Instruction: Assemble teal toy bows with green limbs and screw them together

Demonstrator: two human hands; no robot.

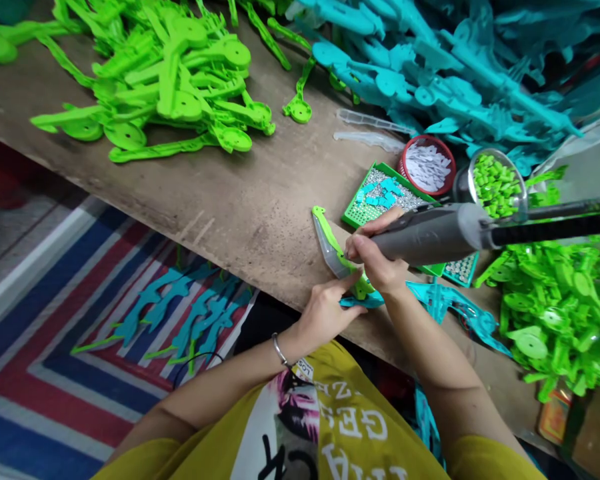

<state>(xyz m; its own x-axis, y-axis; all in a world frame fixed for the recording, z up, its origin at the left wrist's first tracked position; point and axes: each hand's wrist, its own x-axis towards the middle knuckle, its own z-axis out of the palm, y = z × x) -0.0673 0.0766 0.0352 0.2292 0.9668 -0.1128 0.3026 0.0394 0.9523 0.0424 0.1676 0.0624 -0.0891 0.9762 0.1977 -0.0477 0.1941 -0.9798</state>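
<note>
My right hand [384, 261] is wrapped round a grey electric screwdriver [430, 233], whose tip end points down and left at the work. Under that tip lies a lime-green plastic arm piece [330, 237], with a clear plastic strip [325, 250] along its side. My left hand [327, 310] presses this green piece against the table near its lower end, fingers closed on it. A turquoise plastic part [363, 301] shows beneath the fingers, partly hidden. Beyond my right wrist lies another turquoise assembly [445, 303].
Heaps of lime-green pieces [180, 80] and turquoise pieces [430, 80] cover the far table. Nearby stand a green basket of screws [405, 197], a red basket of white parts [429, 167] and a metal bowl of green bits [497, 183]. Turquoise-green assemblies [180, 307] lie on the striped sheet.
</note>
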